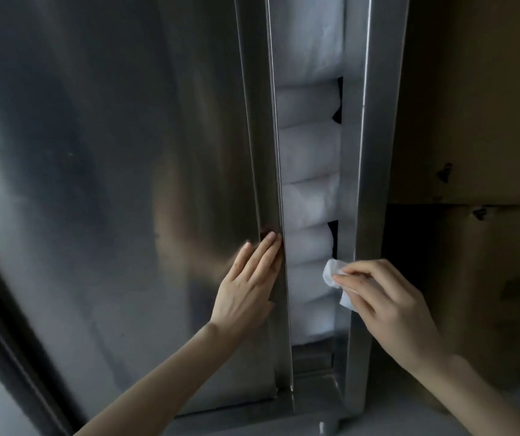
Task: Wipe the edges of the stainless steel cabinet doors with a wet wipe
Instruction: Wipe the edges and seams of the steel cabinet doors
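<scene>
Steel door [111, 152] under my flat left hand [249, 294]; right hand [390, 306] pinches the wipe [331, 273], which may snag on the frame [362, 184].

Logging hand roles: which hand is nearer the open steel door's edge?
Left. The left hand lies flat on the door's edge; the right hand pinches the wet wipe across the gap, by the frame post.

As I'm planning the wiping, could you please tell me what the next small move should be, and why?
Probably press the wet wipe onto the frame edge beside it and stroke along it: the right hand pinches the wipe there, and the left hand rests flat on the door.
</scene>
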A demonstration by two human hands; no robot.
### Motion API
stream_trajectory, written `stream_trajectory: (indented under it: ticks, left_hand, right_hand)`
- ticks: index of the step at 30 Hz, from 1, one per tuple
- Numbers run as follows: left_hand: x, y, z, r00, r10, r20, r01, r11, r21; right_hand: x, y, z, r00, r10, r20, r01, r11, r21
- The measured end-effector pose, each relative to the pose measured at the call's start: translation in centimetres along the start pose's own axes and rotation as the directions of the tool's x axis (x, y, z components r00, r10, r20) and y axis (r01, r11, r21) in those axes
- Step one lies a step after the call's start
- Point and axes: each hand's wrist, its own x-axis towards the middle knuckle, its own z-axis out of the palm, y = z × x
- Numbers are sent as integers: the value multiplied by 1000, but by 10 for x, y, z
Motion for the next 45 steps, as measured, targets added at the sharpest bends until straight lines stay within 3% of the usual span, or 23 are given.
stream_trajectory:
  ticks: [5, 10, 24, 28, 31, 35, 39, 45]
  left_hand:
    - [19, 17, -6, 994, 99, -52, -99, 995, -15]
    - [22, 2, -18, 995, 8, -102, -10, 1000, -18]
    - [29, 2, -22, 989, 54, -138, -53, 999, 6]
    - [65, -34, -59, 925, -34, -379, 6, 997, -75]
    - [114, -65, -101, 879, -68, -472, 44, 997, -62]
    - [168, -98, -140, 858, -9, -514, -1, 1000, -18]
    - [194, -134, -165, 843, 19, -537, -19, 1000, 6]
    - [199, -155, -166, 835, 119, -537, -92, 993, 77]
  right_hand:
    - [-9, 8, -16, 996, 64, -57, -67, 996, -55]
    - [-17, 15, -25, 995, 79, -55, -83, 992, -90]
    - [8, 20, -31, 997, 34, -67, -43, 989, -139]
    - [57, 23, -36, 983, -32, -179, 10, 992, -122]
    - [115, 23, -40, 942, -80, -325, 42, 992, -123]
    - [201, 22, -49, 875, -167, -454, 96, 980, -176]
    - [283, 26, -59, 844, -235, -482, 110, 956, -273]
    - [338, 33, -57, 843, -181, -507, -39, 919, -393]
